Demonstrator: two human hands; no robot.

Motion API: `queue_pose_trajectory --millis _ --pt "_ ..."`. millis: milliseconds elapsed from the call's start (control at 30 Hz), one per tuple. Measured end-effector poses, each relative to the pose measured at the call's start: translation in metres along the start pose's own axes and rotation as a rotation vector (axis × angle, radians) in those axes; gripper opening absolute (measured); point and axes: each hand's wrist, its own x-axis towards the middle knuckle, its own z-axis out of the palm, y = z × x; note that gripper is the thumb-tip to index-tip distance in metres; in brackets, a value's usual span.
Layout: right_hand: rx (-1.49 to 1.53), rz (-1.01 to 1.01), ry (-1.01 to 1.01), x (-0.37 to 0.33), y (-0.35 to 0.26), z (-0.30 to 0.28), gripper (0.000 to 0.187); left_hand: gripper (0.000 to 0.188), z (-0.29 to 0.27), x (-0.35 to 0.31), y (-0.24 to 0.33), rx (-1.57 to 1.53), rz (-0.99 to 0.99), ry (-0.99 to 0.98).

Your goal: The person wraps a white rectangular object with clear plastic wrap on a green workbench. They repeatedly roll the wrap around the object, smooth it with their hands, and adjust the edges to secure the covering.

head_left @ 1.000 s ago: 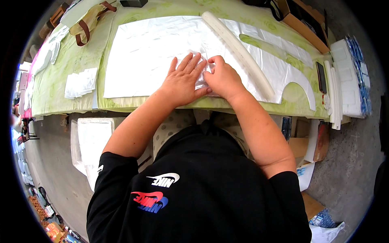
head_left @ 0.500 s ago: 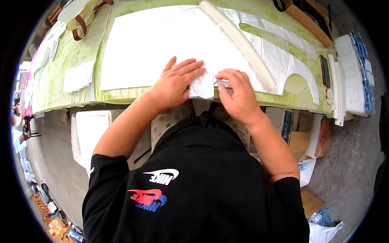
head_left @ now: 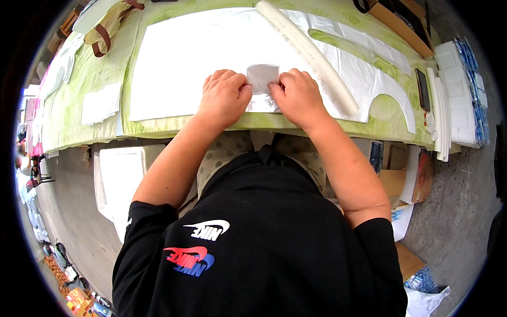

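A small folded piece of thin white plastic film (head_left: 263, 76) stands raised between my two hands, just in from the table's near edge. My left hand (head_left: 224, 99) is closed on its left side, thumb against the film and fingers curled behind. On the opposite side my right hand (head_left: 300, 99) pinches it between thumb and fingers. Beneath both hands spreads a large white plastic sheet (head_left: 179, 68). A long cream-coloured tube or roll (head_left: 311, 55) lies slantwise across the sheet, right of my hands.
Green patterned cloth (head_left: 211, 122) covers the table. Small white sheets (head_left: 101, 103) lie stacked at left, near a bag with a brown handle (head_left: 102, 42). A dark phone (head_left: 423, 89) and white rolls (head_left: 442, 119) sit at right. Beyond is an open cardboard box (head_left: 404, 26).
My left hand was flat on the folded film and my right hand loosely beside it. Now both hands grip its sides, and it has moved away from the near edge and been lifted.
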Motion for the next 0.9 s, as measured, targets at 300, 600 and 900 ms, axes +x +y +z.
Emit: queue_pose_trajectory --millis 300,600,900 --pt "-0.187 0.058 -0.068 0.009 -0.011 0.001 0.028 0.025 0.001 0.006 0.001 0.071 -0.125 -0.049" --pt "-0.144 0.136 -0.156 0.016 -0.013 -0.006 0.031 0.067 0.015 0.008 0.009 0.161 0.125 -0.108" --pt "-0.155 0.133 -0.311 0.030 -0.011 -0.016 0.058 0.069 0.002 -0.006 0.012 0.166 0.123 -0.040"
